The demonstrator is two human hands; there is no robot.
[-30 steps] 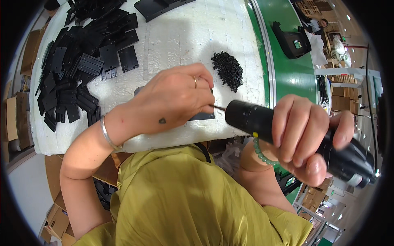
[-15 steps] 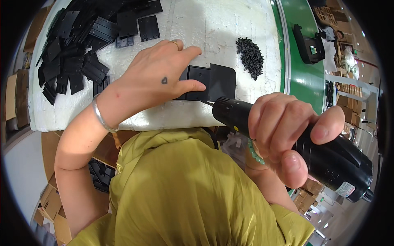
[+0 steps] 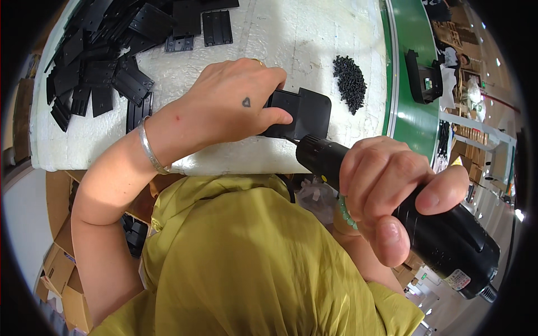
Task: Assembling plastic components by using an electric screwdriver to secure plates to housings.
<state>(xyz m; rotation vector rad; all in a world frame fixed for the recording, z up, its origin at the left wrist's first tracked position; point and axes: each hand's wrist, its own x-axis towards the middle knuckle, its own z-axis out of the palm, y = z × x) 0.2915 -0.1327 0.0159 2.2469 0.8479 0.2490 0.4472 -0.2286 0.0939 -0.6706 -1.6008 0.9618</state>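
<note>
My left hand (image 3: 238, 101) lies over a black plastic part (image 3: 314, 113), its thumb and bent fingers closed on the part's left portion. A smooth rounded plate sticks out to the right of the hand, and the rest is hidden under the palm. In my right hand (image 3: 392, 190) is a black electric screwdriver (image 3: 448, 246), with the fingers wrapped round its body. Its thin bit points left and reaches the near edge of the part by my left thumb. Whether a screw sits at the tip is too small to tell.
Many flat black plastic pieces (image 3: 101, 73) are heaped at the far left of the white padded table (image 3: 286, 33). Right of the part lies a pile of small black screws (image 3: 349, 84). A black housing (image 3: 421, 78) stands on the green surface (image 3: 413, 25) beyond the table's right edge.
The fingers of my left hand have bent down onto the part, where the index finger was stretched out before. The screwdriver bit stays close to the part's near edge. The view has shifted slightly.
</note>
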